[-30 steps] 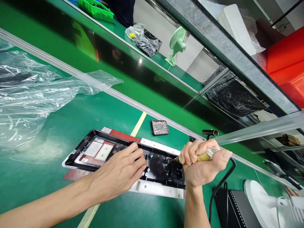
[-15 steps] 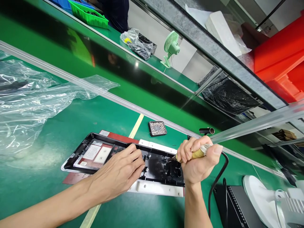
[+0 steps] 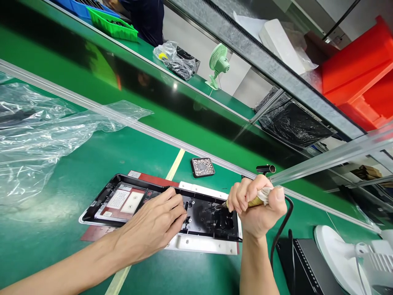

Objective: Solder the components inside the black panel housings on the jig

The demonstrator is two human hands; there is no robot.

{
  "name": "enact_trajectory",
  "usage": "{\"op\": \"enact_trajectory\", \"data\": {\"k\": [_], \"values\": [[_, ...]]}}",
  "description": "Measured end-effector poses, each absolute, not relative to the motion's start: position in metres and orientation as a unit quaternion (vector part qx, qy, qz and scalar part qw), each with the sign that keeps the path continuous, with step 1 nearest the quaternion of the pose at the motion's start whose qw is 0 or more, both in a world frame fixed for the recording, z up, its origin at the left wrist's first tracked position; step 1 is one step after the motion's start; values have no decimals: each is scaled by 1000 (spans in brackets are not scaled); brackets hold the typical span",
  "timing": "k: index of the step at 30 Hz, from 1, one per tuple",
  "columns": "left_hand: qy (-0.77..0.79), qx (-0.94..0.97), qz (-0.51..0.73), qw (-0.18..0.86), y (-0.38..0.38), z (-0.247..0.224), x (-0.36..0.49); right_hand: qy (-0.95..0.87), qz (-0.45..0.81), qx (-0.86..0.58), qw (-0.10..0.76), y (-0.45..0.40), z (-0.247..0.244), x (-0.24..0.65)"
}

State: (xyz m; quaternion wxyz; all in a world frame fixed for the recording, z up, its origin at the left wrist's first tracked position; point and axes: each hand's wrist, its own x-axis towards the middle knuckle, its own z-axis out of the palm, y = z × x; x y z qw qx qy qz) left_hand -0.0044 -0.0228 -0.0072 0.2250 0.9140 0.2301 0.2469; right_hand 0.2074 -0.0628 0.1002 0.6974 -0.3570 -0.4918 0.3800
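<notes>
A long black plastic housing (image 3: 199, 219) lies in a fixture with white rails (image 3: 204, 244) on a reddish-brown board. My right hand (image 3: 258, 205) is wrapped round the yellowish handle of a corded tool (image 3: 255, 201), whose thin tip points left into the housing. Over the middle of the housing rests my left hand (image 3: 159, 217), its fingers curled together and bent down to the inner surface. Whatever its fingertips hold, if anything, is hidden beneath them. A small black tray (image 3: 203, 167) of tiny metal parts sits behind the housing.
Clear plastic sheeting (image 3: 37, 139) covers the left side. A metal tube holder (image 3: 266, 169) stands behind my right hand. At the lower right are a black case (image 3: 302, 266) and a white fan (image 3: 337, 258). A person in dark clothing is across the divider.
The view has shifted slightly. My right hand keeps its grip on the tool, and its wrist has moved a little to the right. My left hand has hardly moved.
</notes>
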Motion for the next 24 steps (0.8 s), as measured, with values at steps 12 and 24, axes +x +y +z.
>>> {"op": "enact_trajectory", "data": {"k": [12, 24], "values": [[226, 916, 248, 221, -23, -5, -6, -460, 255, -370, 766, -69, 116, 223], [208, 929, 229, 203, -21, -3, -9, -434, 278, -379, 769, -74, 117, 222]]}}
